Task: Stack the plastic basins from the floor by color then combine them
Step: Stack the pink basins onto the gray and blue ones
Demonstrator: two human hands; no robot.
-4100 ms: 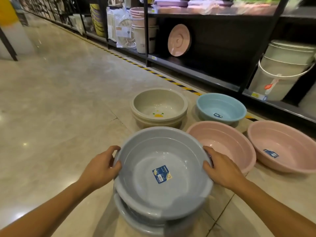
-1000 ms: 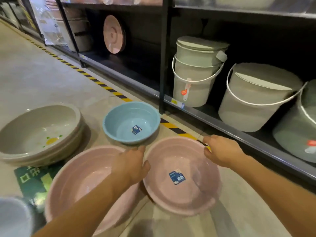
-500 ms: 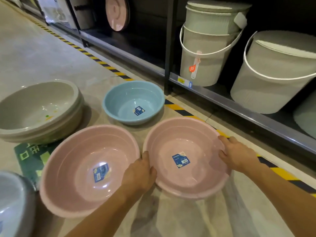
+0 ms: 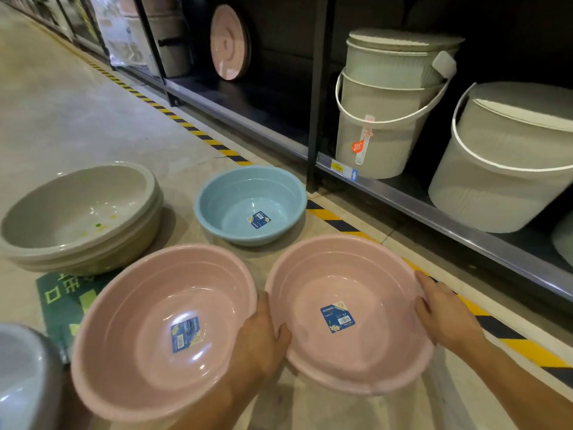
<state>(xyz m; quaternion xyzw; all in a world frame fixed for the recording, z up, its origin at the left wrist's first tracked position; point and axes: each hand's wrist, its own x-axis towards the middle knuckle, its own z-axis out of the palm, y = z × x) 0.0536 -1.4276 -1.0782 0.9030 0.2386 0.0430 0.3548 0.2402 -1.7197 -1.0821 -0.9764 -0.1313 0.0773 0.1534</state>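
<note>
Two pink basins lie side by side on the floor. My left hand (image 4: 263,336) grips the near-left rim of the right pink basin (image 4: 366,352), and my right hand (image 4: 443,311) grips its right rim. That basin is tilted and raised slightly off the floor. The left pink basin (image 4: 130,342) rests flat, touching my left hand. Beyond them sit a blue basin (image 4: 248,193) and a beige stack of basins (image 4: 77,218). The grey basin stack (image 4: 21,377) shows at the bottom left corner.
A dark shelf unit (image 4: 403,209) runs along the right with lidded pale buckets (image 4: 387,119) and a pink lid (image 4: 229,41). Yellow-black tape (image 4: 335,218) marks the floor edge before it. A green floor sticker (image 4: 68,299) lies under the beige stack.
Both hands left the grey stack and took hold of the right pink basin. In the last half second that basin has lifted and tilted a little; the other basins stayed put.
</note>
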